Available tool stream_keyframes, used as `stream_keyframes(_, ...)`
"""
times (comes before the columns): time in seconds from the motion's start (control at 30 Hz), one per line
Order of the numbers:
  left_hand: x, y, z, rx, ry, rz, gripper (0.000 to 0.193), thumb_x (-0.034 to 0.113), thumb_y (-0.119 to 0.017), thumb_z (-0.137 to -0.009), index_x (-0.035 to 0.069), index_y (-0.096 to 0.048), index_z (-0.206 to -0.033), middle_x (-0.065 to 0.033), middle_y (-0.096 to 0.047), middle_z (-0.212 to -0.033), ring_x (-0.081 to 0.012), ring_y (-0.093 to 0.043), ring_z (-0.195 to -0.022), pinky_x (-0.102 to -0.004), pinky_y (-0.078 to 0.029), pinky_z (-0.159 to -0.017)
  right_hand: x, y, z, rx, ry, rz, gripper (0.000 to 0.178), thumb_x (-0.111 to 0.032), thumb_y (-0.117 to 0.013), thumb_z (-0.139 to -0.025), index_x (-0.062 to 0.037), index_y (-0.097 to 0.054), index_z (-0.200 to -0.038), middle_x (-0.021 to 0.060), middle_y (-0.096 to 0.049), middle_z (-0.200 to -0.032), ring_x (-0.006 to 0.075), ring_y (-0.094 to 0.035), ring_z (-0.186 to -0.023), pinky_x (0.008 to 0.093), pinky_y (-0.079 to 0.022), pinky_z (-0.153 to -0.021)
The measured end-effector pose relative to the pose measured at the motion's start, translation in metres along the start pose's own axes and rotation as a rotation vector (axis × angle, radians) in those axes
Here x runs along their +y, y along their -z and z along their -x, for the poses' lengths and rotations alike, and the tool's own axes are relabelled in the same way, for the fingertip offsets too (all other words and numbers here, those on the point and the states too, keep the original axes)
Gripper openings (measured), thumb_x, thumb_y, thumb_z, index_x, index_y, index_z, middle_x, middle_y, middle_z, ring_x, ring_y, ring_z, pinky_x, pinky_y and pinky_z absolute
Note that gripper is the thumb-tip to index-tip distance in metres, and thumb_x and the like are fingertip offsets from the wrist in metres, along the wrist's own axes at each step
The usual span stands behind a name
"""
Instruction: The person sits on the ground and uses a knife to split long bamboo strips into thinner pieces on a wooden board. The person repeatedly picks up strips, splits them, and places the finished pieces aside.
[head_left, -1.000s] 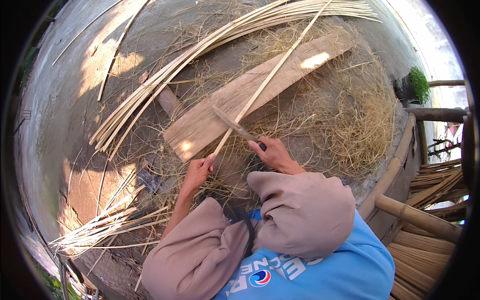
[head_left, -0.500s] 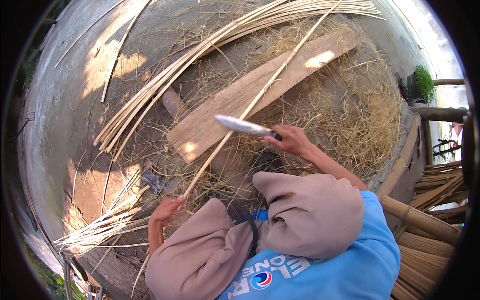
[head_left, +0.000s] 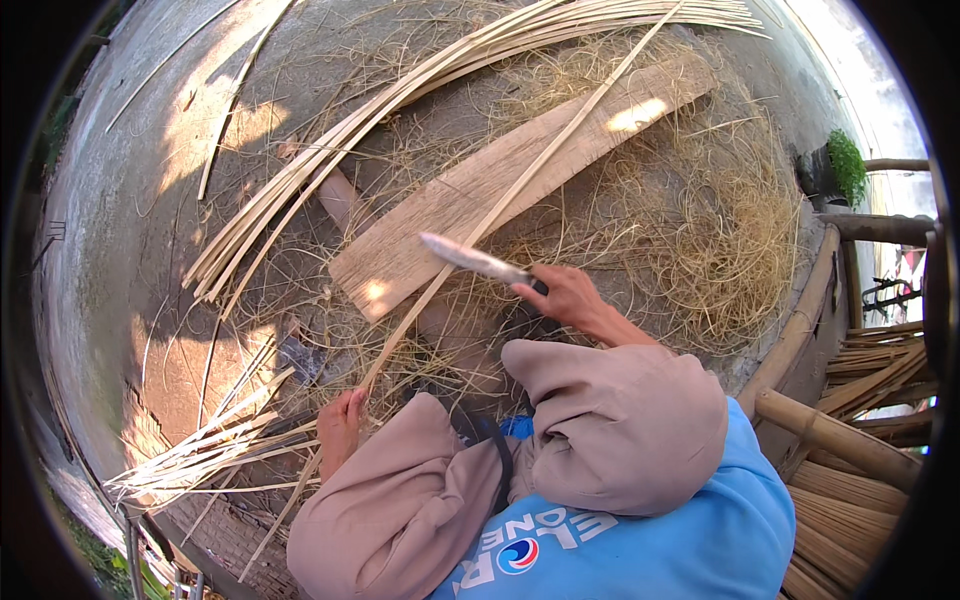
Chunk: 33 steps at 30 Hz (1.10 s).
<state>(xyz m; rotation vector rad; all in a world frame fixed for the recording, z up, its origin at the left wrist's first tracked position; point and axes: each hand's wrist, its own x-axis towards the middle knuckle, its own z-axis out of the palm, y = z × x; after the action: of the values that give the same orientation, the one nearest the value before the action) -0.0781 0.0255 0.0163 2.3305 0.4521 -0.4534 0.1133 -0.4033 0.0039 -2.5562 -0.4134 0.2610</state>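
Note:
My right hand is closed round the dark handle of a knife, its pale blade pointing left. The blade lies across a long thin bamboo strip, and whether it cuts in cannot be told. My left hand pinches this strip near its lower end, beside my left knee. From there the strip runs up and to the right over a wide wooden plank, past the plank's far edge. The plank lies slanted in front of my knees.
Beyond the plank lies a bundle of long pale strips. More strips are heaped at lower left. Curly shavings cover the ground, thickest at right. A bamboo rail and stacked bamboo pieces stand at right, near a potted plant.
My right hand and the knife have shifted slightly down and left along the strip. The left hand has moved a little to the right, still pinching the strip.

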Motion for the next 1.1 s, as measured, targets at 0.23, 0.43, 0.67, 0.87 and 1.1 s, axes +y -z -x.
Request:
stream_keyframes(0.23,0.019,-0.008,-0.009,-0.110,0.069,0.089,0.040,0.036,-0.058,-0.106,0.003,-0.068,-0.086,-0.0112,-0.050,-0.061,-0.0212,-0.045,-0.054,-0.0367,-0.037,-0.054,0.034,0.027,-0.066,0.136,-0.409,-0.145,0.065,-0.060,-0.056,-0.100,0.0006,-0.061,-0.078,0.0221,-0.062,-0.063,0.0367,-0.067,-0.064,0.0498,-0.052,-0.061)
stream_keyframes(0.43,-0.051,0.010,0.025,-0.230,0.129,0.193,0.044,0.034,-0.058,-0.106,0.000,-0.064,-0.079,-0.0029,-0.053,-0.061,-0.0119,-0.043,-0.060,-0.0330,-0.034,-0.056,0.067,0.014,-0.035,0.051,-0.209,-0.053,0.062,-0.062,-0.058,-0.099,-0.0026,-0.058,-0.081,0.0170,-0.061,-0.064,0.0334,-0.062,-0.059,0.0471,-0.049,-0.055)
stream_keyframes(0.67,-0.011,-0.016,0.019,0.137,-0.089,0.202,0.027,0.029,-0.066,-0.103,0.010,-0.076,-0.120,-0.0020,-0.055,-0.071,-0.0134,-0.046,-0.063,-0.0338,-0.038,-0.059,0.138,0.095,-0.102,0.395,-0.597,-0.197,0.068,-0.064,-0.050,-0.102,-0.0028,-0.057,-0.074,0.0088,-0.058,-0.057,0.0179,-0.062,-0.049,0.0358,-0.049,-0.049)
stream_keyframes(0.87,0.074,-0.028,-0.034,0.227,-0.288,-0.221,0.036,0.024,-0.068,-0.100,0.026,-0.069,-0.136,-0.0096,-0.052,-0.074,-0.0260,-0.054,-0.062,-0.0394,-0.042,-0.058,-0.038,-0.013,0.010,-0.068,-0.105,-0.243,0.056,-0.054,-0.065,-0.098,0.0004,-0.063,-0.085,0.0165,-0.059,-0.063,0.0322,-0.061,-0.057,0.0457,-0.047,-0.058)
stream_keyframes(1.1,0.052,-0.033,-0.036,0.230,-0.336,-0.259,0.037,0.021,-0.066,-0.101,0.026,-0.068,-0.137,-0.0097,-0.053,-0.076,-0.0273,-0.055,-0.061,-0.0416,-0.042,-0.057,0.053,0.039,-0.034,0.199,-0.467,-0.174,0.064,-0.059,-0.060,-0.099,-0.0008,-0.063,-0.073,0.0160,-0.060,-0.057,0.0321,-0.062,-0.056,0.0476,-0.049,-0.057)
